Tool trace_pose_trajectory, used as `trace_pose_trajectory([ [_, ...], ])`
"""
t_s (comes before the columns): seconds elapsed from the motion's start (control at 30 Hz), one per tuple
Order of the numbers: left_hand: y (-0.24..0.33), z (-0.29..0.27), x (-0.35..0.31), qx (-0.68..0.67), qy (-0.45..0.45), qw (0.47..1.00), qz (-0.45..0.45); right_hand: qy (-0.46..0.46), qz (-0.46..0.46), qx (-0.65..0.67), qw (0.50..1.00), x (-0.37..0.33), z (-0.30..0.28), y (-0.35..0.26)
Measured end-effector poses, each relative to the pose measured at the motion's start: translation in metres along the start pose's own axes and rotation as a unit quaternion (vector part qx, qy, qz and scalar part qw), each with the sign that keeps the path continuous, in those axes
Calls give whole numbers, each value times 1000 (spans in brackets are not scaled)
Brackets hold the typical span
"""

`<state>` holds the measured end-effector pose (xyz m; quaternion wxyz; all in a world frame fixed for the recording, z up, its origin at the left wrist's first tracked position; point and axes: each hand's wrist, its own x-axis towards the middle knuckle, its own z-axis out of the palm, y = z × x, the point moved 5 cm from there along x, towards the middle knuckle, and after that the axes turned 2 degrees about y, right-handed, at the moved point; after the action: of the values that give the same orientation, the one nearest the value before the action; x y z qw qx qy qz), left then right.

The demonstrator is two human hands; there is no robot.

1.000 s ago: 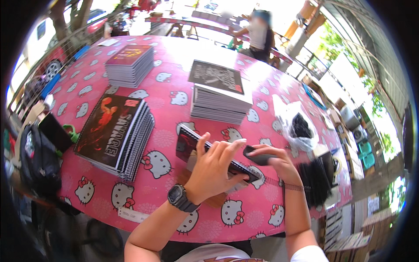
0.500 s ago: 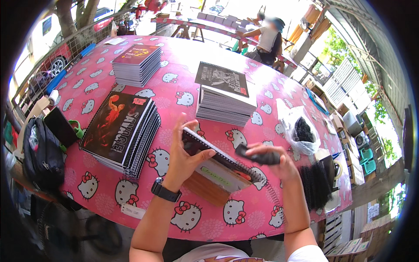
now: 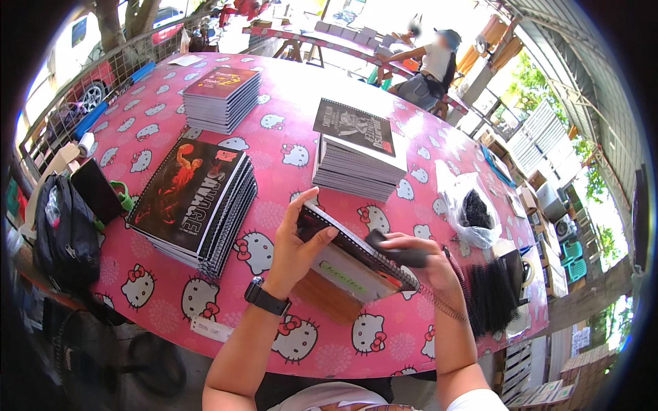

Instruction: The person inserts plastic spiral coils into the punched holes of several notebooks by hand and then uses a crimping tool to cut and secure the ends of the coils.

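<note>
My left hand [image 3: 296, 250] grips a dark-covered notebook [image 3: 317, 219] by its left end, thumb across it, and holds it tilted on edge. A row of holes or coil runs along its upper edge. My right hand [image 3: 442, 270] is closed around a black hand-held tool [image 3: 406, 256], blurred, its tip at the notebook's bound edge. A loose dark spiral coil [image 3: 442, 305] trails from the notebook's right end past my right wrist. Beneath the notebook stands a wooden block [image 3: 327, 298] with a grey-white face bearing a green label [image 3: 344, 277].
Stacks of spiral notebooks stand at left [image 3: 192, 198], far left [image 3: 221, 99] and centre back [image 3: 360, 161]. On the right lie a plastic bag [image 3: 473, 212] with black contents and a bundle of black coils [image 3: 490, 298]. A black bag [image 3: 65, 240] sits left. A person [image 3: 432, 65] works farther back.
My right hand has brought the black tool lower and closer to the notebook's edge. The loose coil has swung against my right forearm. My left hand keeps its hold; the whole view has shifted slightly.
</note>
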<state>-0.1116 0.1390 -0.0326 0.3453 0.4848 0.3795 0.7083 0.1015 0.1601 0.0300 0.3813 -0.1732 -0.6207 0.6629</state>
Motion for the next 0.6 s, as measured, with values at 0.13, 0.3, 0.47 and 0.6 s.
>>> trace_pose_trajectory([
  [0.13, -2, 2, 3, -90, -15, 996, -23, 10, 47, -490, 870, 12, -16, -7],
  [0.3, -4, 1, 1, -139, -22, 989, -44, -21, 27, -376, 926, 15, -13, 4],
  [0.47, -4, -2, 0, -126, -8, 991, -50, -63, 27, -218, 973, 15, 6, 14],
  [0.6, -4, 3, 1, -169, 1, 984, -61, 54, -24, -243, 968, 17, -26, -25],
])
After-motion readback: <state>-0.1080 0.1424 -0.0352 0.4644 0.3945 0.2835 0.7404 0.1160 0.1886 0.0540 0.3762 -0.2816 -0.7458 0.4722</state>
